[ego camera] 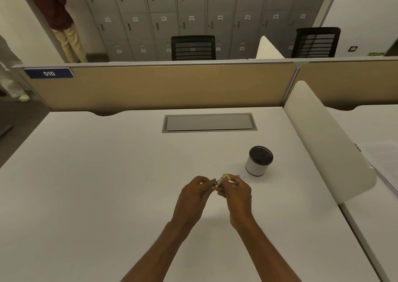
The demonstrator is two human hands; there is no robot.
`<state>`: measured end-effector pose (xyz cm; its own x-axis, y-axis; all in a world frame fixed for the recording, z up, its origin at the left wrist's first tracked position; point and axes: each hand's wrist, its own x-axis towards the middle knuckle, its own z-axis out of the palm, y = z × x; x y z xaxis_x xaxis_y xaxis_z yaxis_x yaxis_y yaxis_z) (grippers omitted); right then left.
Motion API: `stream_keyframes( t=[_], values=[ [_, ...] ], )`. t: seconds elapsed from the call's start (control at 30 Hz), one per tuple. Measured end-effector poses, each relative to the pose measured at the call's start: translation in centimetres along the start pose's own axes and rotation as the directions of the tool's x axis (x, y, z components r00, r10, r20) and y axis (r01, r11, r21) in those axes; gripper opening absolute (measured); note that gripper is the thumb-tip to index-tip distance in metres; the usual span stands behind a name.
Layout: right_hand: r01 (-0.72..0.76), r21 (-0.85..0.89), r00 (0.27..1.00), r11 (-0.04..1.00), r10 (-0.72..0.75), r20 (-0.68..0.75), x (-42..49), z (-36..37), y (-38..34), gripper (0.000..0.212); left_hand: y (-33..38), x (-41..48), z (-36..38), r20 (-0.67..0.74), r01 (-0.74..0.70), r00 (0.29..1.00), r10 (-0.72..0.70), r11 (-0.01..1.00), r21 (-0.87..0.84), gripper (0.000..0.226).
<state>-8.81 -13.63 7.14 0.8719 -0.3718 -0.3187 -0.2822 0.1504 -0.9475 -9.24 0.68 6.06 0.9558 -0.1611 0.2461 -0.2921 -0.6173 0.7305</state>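
Observation:
Both my hands meet above the white desk point(107, 174), a little right of its middle. Between them is a small silvery object with a yellow end point(224, 179); what it is I cannot tell. My left hand point(193, 197) pinches its left end with curled fingers. My right hand point(235, 195) holds its right part, fingers curled round it. Something small and grey point(237, 176) lies on the desk just behind my right hand, mostly hidden.
A white cylindrical holder with a dark inside point(259, 160) stands upright to the right of my hands. A grey cable hatch point(209, 122) is set in the desk's far part. A tan partition point(161, 85) closes the back, a white divider point(327, 144) the right side. A person point(62, 23) stands far left.

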Motion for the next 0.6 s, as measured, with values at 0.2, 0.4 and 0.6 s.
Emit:
stream_keyframes(
  t=[0.2,0.4,0.6],
  values=[
    [0.037,-0.041,0.999,0.998,-0.038,-0.036,0.11,-0.05,0.11,0.015,0.31,-0.40,0.41,0.003,0.015,1.000,-0.014,0.999,-0.046,0.027],
    [0.027,-0.057,1.000,0.998,-0.026,0.011,0.34,-0.26,0.01,0.022,0.14,-0.45,0.76,-0.021,0.043,0.999,-0.045,0.997,-0.056,0.025],
    [0.026,-0.100,0.984,0.995,-0.007,0.179,-0.17,-0.73,0.00,0.032,-0.16,-0.22,0.73,-0.005,0.064,0.998,-0.064,0.997,-0.037,0.021]
  ],
)
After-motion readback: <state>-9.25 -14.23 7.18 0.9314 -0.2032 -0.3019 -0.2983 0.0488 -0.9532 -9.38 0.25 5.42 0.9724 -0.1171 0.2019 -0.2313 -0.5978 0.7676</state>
